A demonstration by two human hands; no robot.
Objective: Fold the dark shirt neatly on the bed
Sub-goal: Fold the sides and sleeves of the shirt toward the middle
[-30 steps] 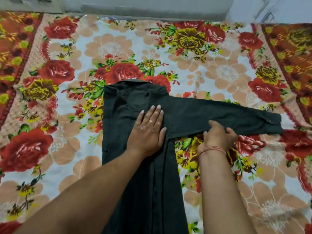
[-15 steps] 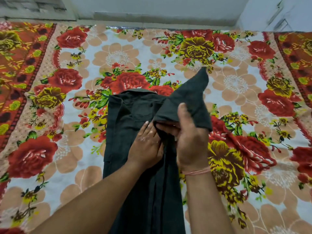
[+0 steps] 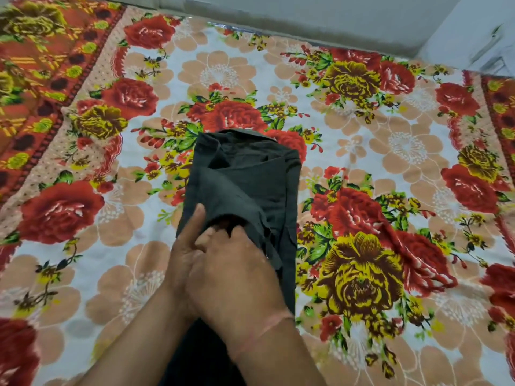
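Head view, sleeve fold-in. The dark shirt [image 3: 245, 185] lies in the centre of the frame on the floral bedsheet [image 3: 390, 151], collar end toward the top, body running down to the bottom edge under the forearms. 1 second earlier its sleeve stretched flat toward the right of the frame; half a second earlier the right hand had lifted it over the body; now the sleeve lies across the shirt's upper half, and no dark cloth remains on the sheet at right. The garment therefore reads as 1 narrow column, which suggests both side folds are done and the lengthwise folds remain.

The left hand [image 3: 186, 246] has its thumb pressed on top of the folded-in sleeve edge, fingers tucked beneath, so it is clamped on that cloth. The right hand [image 3: 237, 268], with a thin thread [image 3: 267, 330] at the wrist, overlaps the left; its fingertips disappear under the same fold, and whether it grips or only smooths cannot be told.

Edges: the shirt's left side runs fairly straight; the right side, just beside the right hand, is ragged with loose layers, and the upper area shows creases. Judged, these need flattening before the next fold.

Open room: bare sheet lies on all sides of the shirt, widest to the right and toward the wall [image 3: 334, 18] at the top.
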